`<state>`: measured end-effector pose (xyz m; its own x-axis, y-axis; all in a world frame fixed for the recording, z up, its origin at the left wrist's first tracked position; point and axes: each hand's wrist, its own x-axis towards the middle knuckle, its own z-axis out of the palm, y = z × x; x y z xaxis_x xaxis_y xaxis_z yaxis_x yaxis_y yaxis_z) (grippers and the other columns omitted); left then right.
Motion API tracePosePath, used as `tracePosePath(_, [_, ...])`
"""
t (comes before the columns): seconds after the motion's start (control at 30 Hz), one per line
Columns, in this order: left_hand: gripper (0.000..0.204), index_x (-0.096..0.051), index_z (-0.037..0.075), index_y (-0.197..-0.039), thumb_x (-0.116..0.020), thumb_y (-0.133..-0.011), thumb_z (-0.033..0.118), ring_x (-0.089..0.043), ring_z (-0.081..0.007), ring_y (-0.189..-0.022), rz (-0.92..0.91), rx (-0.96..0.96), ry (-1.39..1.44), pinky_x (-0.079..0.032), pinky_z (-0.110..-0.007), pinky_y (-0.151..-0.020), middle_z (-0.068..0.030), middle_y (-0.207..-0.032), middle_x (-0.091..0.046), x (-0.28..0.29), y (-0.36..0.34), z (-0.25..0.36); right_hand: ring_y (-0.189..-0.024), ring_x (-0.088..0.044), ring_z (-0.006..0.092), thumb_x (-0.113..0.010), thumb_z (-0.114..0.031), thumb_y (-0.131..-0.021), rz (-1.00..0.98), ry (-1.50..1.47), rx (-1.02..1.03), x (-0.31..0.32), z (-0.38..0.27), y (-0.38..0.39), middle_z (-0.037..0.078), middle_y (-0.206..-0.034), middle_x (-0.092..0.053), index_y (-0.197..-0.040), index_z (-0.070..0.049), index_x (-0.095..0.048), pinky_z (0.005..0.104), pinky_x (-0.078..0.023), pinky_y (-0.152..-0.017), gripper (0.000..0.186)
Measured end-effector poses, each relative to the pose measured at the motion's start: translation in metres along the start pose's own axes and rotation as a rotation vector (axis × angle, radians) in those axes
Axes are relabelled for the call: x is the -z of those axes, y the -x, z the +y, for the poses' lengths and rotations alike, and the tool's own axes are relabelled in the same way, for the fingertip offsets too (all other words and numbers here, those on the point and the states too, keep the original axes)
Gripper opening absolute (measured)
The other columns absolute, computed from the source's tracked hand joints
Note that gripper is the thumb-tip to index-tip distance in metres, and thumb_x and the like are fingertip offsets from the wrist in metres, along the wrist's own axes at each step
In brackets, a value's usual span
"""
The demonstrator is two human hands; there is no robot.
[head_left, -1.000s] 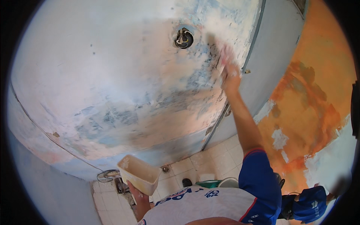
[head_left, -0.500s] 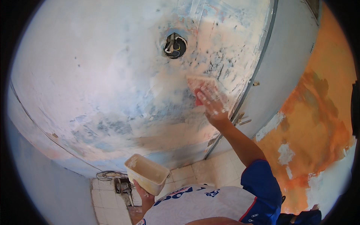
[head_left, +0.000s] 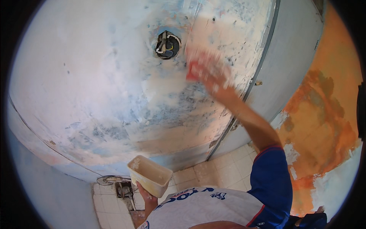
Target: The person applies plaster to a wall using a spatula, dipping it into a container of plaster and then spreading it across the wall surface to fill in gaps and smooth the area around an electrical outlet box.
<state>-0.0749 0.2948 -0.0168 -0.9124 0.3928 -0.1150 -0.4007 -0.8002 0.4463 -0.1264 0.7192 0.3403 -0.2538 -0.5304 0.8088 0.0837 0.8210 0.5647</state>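
Observation:
My right hand [head_left: 216,79], streaked with white, grips a red putty spreader [head_left: 193,70] against the patchy wall [head_left: 103,72]. Motion smears both the fingers and the spreader's blade. They are just below and right of a round hole [head_left: 168,45] with loose wires in it. Low and left of my body, my left hand [head_left: 147,196] is wrapped round the lower side of a cream rectangular tub [head_left: 148,186]. The tub tilts with its opening up, and pale residue coats its inside; how much it holds I cannot tell.
A dark metal strip [head_left: 263,63] runs along the wall's right edge, beside a grey panel [head_left: 289,53]. Farther right is an orange, patchy wall [head_left: 318,126]. Tangled cables [head_left: 110,178] lie near an open floor box [head_left: 124,189] among pale tiles [head_left: 108,206].
My right hand and the spreader have moved up the wall, closer to the round hole, and the arm reaches farther. My left hand holds the tub in nearly the same place.

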Motion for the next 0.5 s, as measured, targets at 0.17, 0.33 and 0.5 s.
tracePosePath(0.17, [0.068, -0.029, 0.014, -0.154, -0.035, -0.103, 0.058, -0.043, -0.0322, -0.138, 0.01, 0.064, 0.021, -0.039, -0.049, -0.113, -0.0112, -0.153, -0.041, -0.001, -0.004, 0.009, -0.121, -0.061, 0.0196, -0.057, -0.002, -0.092, -0.172, -0.316, -0.276, 0.043, -0.019, 0.021, 0.006, -0.132, -0.065, -0.13, -0.016, -0.064, 0.041, -0.051, -0.087, 0.041])
tracePosePath(0.33, [0.068, -0.029, 0.014, -0.154, -0.036, -0.103, 0.058, -0.043, -0.0309, -0.138, -0.005, 0.132, 0.04, -0.039, -0.048, -0.114, -0.0101, -0.153, -0.042, 0.0, -0.007, 0.024, -0.109, -0.068, 0.0216, -0.054, 0.007, -0.091, 0.33, 0.013, -0.059, 0.067, 0.071, -0.106, 0.01, -0.136, -0.063, -0.143, -0.007, -0.05, 0.0352, -0.055, -0.087, 0.054])
tracePosePath(0.5, [0.068, -0.03, 0.014, -0.154, -0.035, -0.103, 0.058, -0.044, -0.0307, -0.138, -0.029, 0.119, -0.022, -0.039, -0.047, -0.114, -0.01, -0.153, -0.042, 0.0, -0.008, 0.034, -0.137, -0.049, 0.0277, -0.064, 0.002, -0.083, -0.259, -0.038, -0.166, 0.034, 0.027, -0.052, 0.004, -0.152, -0.047, -0.146, -0.02, -0.049, 0.0495, -0.035, -0.117, 0.068])
